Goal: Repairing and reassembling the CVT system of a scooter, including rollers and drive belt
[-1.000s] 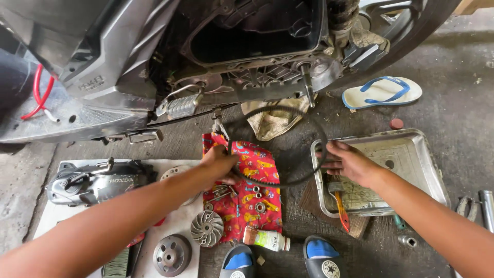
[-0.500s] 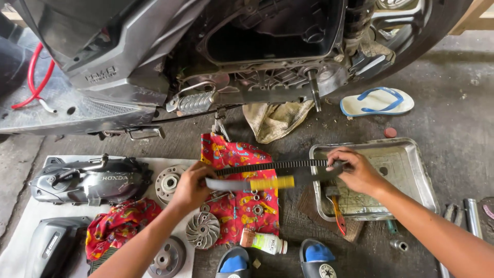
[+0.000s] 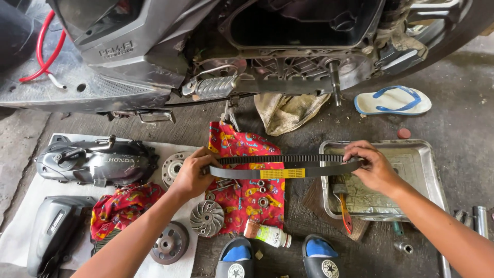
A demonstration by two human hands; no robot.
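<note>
The floor is rough grey concrete, stained and dusty, with a scooter standing across the top of the view, its side open to the bare engine case.

One black drive belt, rubber with fine teeth along its inner face and a yellow patch on its outer face, is stretched flat and level above the floor. The left hand is closed on its left end and the right hand is closed on its right end, fingers curled over the top.

Below the belt lies one red patterned cloth strewn with small metal washers and nuts. One dented steel tray, rectangular and shiny, sits under the right hand, and one brush with an orange handle leans at its edge. On one white sheet to the left rest two dark covers, one finned metal pulley and one round clutch drum. One small white bottle lies near two black shoes. One white and blue sandal lies apart by the wheel.
</note>
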